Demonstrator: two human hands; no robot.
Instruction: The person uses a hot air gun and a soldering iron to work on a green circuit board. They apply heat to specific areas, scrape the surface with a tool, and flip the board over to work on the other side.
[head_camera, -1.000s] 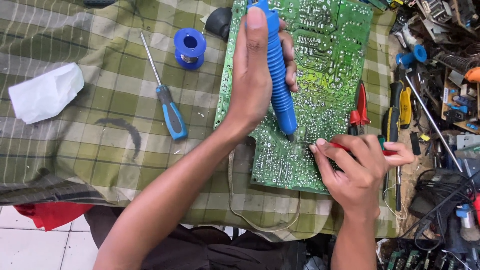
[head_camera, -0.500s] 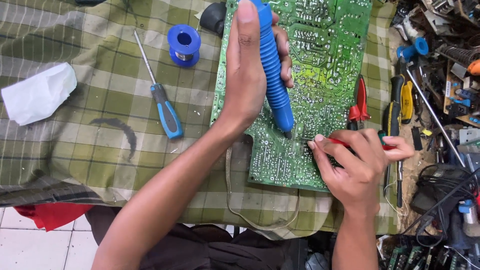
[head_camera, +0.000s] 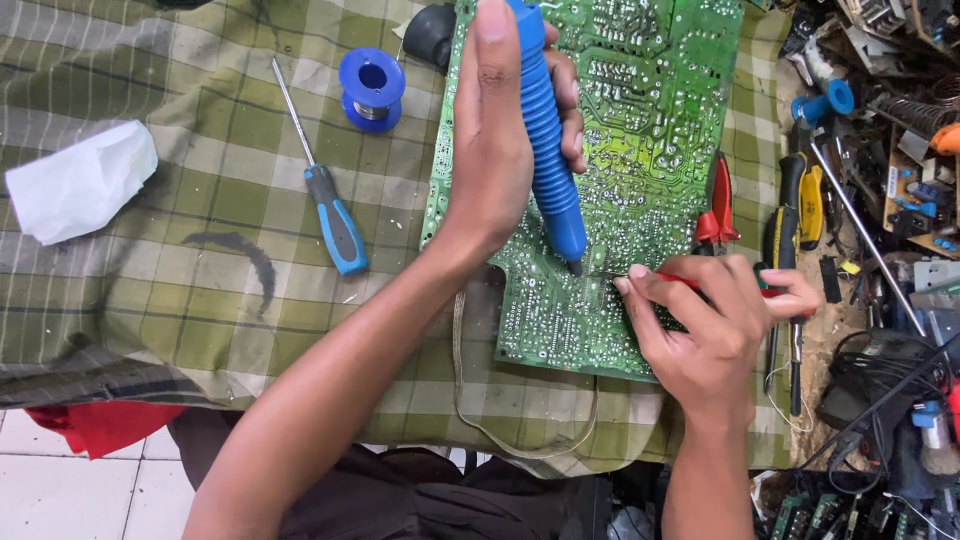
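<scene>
My left hand (head_camera: 505, 150) is wrapped shut around a blue ribbed pump tool (head_camera: 545, 140), thumb side up, tip pointing down onto the green circuit board (head_camera: 660, 130). My right hand (head_camera: 705, 325) is pinched closed on a thin red-handled tool (head_camera: 690, 285); its metal tip lies on the board just beside the blue tool's tip. Both tips meet near the board's lower middle. The board lies flat, solder side up, on the right half of the bench.

The bench is covered by a green and tan plaid cloth (head_camera: 200, 180), wrinkled, with a dark curved smudge on it. The cloth's front edge hangs over, a loose loop of cord or hem below the board. On the cloth left of the board: a blue-handled screwdriver (head_camera: 325, 195), lying at a slant, and a blue spool of solder (head_camera: 371, 88) near the top. Far left is a crumpled white tissue (head_camera: 80, 185). A black round thing pokes out at the board's top-left corner; can't tell what.

Right of the board: red-handled pliers (head_camera: 718, 205), then a black and yellow tool (head_camera: 800, 205), then a messy heap of parts, wires and small boards on the right edge. Below the bench I see white floor tile (head_camera: 90, 490) and a red cloth (head_camera: 100, 425) bottom left.
</scene>
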